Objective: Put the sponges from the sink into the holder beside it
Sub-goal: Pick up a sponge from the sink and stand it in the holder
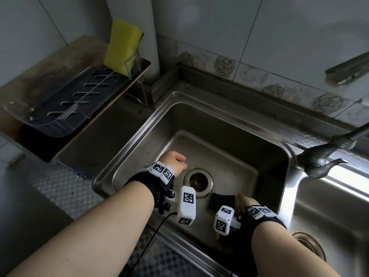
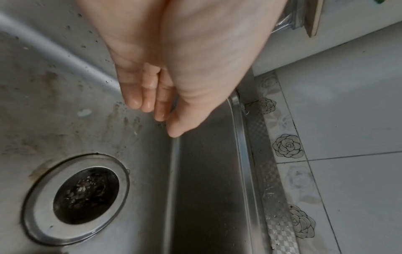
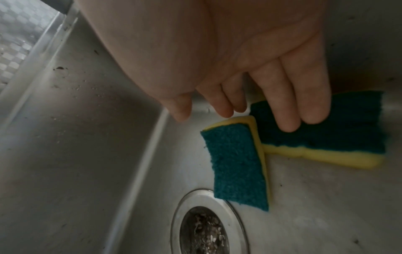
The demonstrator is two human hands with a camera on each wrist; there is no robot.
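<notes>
Two sponges with green scouring tops and yellow undersides lie on the floor of the steel sink (image 1: 137, 128). One sponge (image 3: 237, 165) lies by the drain (image 3: 204, 230), the other sponge (image 3: 326, 141) just beyond it. My right hand (image 3: 237, 110) hovers over the farther sponge with fingers (image 3: 289, 120) straight and relaxed, holding nothing. Whether they touch it I cannot tell. My left hand (image 2: 156, 116) hangs empty over the sink floor left of the drain (image 2: 85, 197), fingers loosely together. The clear plastic holder (image 1: 50, 120) stands on a board left of the sink, with a yellow sponge (image 1: 123, 48) upright at its far end.
A metal tap (image 1: 327, 156) reaches in from the right between this basin and a second basin (image 1: 329, 206). Tiled wall runs behind the sink. The holder's board (image 1: 24, 90) sits raised above the counter. Wrist-camera boxes and a cable hang below both forearms.
</notes>
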